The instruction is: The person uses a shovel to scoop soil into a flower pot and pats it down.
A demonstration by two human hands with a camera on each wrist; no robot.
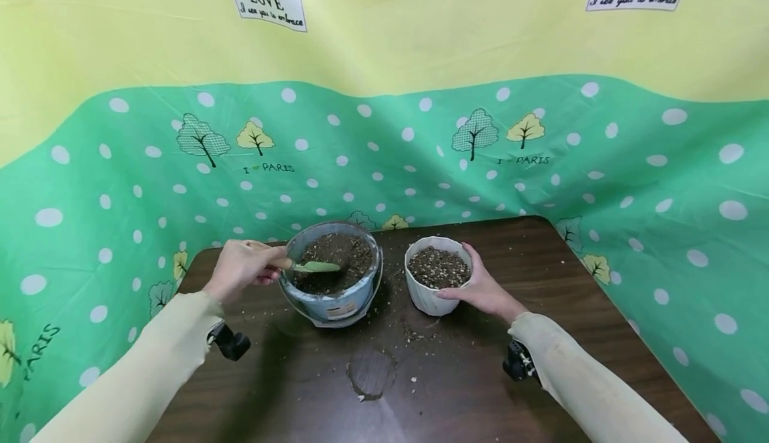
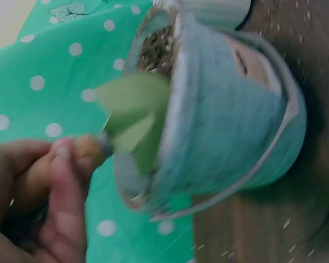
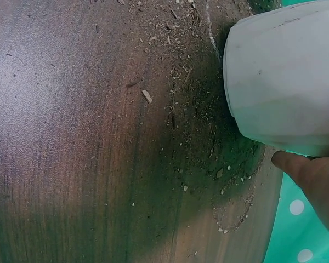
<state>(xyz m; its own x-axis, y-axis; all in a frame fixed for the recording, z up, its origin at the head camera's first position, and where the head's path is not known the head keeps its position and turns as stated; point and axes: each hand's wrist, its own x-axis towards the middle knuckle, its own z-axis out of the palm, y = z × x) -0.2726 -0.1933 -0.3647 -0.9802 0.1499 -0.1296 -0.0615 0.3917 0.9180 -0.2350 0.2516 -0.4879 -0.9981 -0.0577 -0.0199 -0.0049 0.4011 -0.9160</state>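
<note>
A green-bladed trowel (image 1: pixel 318 267) with a wooden handle is gripped in my left hand (image 1: pixel 243 268). Its blade is over the soil (image 1: pixel 345 249) inside a blue-grey bucket (image 1: pixel 350 306); the left wrist view shows the blade (image 2: pixel 140 123) tilted within the rim, slightly blurred. My right hand (image 1: pixel 483 289) holds a white ribbed pot (image 1: pixel 429 299) by its right side, thumb across the front and fingers round the back, partly hidden. Dark soil with pale flecks (image 1: pixel 438 266) fills the pot near its rim. In the right wrist view a finger (image 3: pixel 301 170) touches the white wall (image 3: pixel 285 87).
The brown wooden table (image 1: pixel 468 389) carries scattered soil crumbs (image 3: pixel 203 104) and a ring of dirt (image 1: pixel 371 396) in front of the pots. A wire handle (image 2: pixel 252 175) hangs against the bucket. Green and yellow printed cloth (image 1: pixel 384 129) hangs behind and at both sides.
</note>
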